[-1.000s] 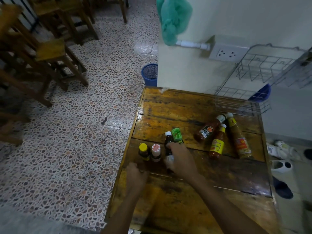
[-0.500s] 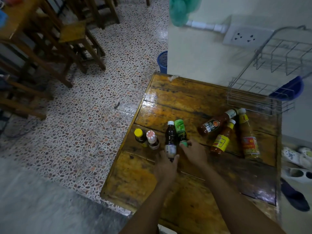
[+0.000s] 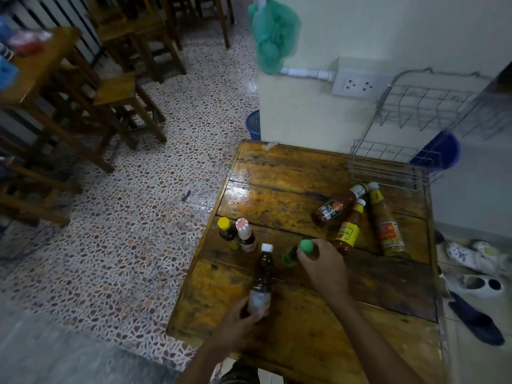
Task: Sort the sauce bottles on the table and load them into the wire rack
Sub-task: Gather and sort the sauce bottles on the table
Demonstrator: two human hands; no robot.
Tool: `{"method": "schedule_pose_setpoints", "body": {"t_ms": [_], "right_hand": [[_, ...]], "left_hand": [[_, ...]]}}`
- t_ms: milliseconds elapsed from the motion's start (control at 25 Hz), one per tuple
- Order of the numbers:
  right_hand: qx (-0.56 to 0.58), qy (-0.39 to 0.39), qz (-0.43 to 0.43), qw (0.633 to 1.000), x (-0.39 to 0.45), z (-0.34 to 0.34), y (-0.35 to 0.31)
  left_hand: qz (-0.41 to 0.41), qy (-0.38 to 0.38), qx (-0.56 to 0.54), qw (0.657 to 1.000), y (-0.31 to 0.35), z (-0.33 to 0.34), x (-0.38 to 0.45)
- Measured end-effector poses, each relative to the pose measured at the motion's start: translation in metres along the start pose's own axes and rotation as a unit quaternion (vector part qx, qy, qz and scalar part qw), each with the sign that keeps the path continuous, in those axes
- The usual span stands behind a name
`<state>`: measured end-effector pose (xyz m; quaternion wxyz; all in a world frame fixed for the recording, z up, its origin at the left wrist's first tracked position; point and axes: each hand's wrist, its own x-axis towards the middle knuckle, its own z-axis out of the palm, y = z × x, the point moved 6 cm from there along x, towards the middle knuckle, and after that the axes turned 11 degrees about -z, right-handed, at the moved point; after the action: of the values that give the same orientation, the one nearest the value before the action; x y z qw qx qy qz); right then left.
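Nearest you, your left hand (image 3: 238,324) curls its fingers round the base of a tall dark bottle (image 3: 263,278) with a white cap, held upright. Your right hand (image 3: 322,266) pinches the green cap of a green bottle (image 3: 291,256), which tilts under your fingertips.

Count seven bottles in all. Besides those two, two short ones stand just beside each other near the table's left edge: a yellow-capped bottle (image 3: 227,232) and a bottle with a red-and-white cap (image 3: 246,235). Three red sauce bottles lie on their sides farther right: one with a dark label (image 3: 336,206), one with a yellow label (image 3: 347,230), one long with a red label (image 3: 386,224).

The table (image 3: 277,189) is glossy, worn wooden planks. At its far right corner stands the two-tier wire rack (image 3: 388,167), thin metal, holding no bottles. Beyond lie speckled terrazzo floor, wooden chairs (image 3: 119,90) and a cream wall bearing a socket (image 3: 357,85).
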<state>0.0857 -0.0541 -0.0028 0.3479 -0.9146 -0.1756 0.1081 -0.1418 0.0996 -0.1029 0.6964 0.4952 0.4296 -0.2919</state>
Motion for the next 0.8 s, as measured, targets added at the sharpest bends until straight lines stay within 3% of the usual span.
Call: {"method": "schedule_pose_setpoints", "body": {"t_ms": [120, 240, 520, 640, 800], "right_hand": [[-0.038, -0.02, -0.056, 0.997, -0.012, 0.019, -0.033], [-0.042, -0.028, -0.092, 0.994, -0.021, 0.044, -0.06], [-0.059, -0.019, -0.085, 0.994, -0.022, 0.082, -0.099], [-0.068, -0.021, -0.071, 0.995, -0.021, 0.087, -0.103], [-0.078, -0.034, -0.062, 0.994, -0.023, 0.096, -0.108]], "left_hand": [[0.028, 0.013, -0.033, 0.999, -0.009, -0.026, -0.016], [0.094, 0.064, 0.008, 0.994, 0.001, -0.057, -0.023], [0.234, 0.188, 0.084, 0.95, 0.061, -0.099, -0.015], [0.245, 0.245, 0.112, 0.931, 0.077, -0.102, -0.005], [0.249, 0.254, 0.107, 0.928, 0.083, -0.1, 0.012]]}}
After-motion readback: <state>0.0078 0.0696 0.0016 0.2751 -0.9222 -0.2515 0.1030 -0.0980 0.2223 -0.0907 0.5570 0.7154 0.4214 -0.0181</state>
